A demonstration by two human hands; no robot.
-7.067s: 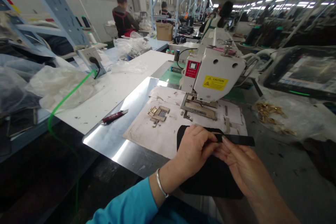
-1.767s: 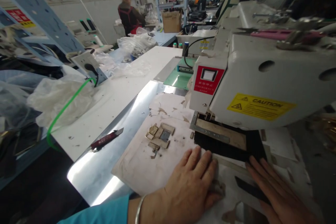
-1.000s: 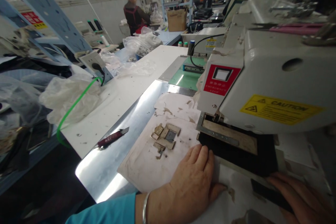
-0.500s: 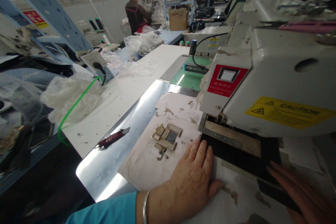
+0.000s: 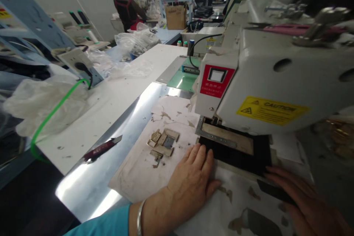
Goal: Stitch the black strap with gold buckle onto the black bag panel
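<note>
Black panel (image 5: 260, 156) lies beneath the sewing-machine clamp (image 5: 218, 140); likely light and pliant, it suits holding by the edges. Left hand (image 5: 189, 175) and right hand (image 5: 306, 195) rest unclenched, fingers extended, at its near corners.

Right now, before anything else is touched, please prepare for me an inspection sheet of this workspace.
Surface: shiny metal plate, bearing a stained white sheet.
Work things: black piece under the clamp frame of the machine.
Clutter: utility knife, blade exposed, on the plate; gold-coloured buckle and scraps on the sheet.
Hands: left hand on the sheet, fingertips at the black piece's edge; right hand by its near-right corner, over a dark strip; grip unclear.
Cables: green cord looping down from the socket box.
Surroundings: plastic bag, cardboard box, co-worker behind.
</note>
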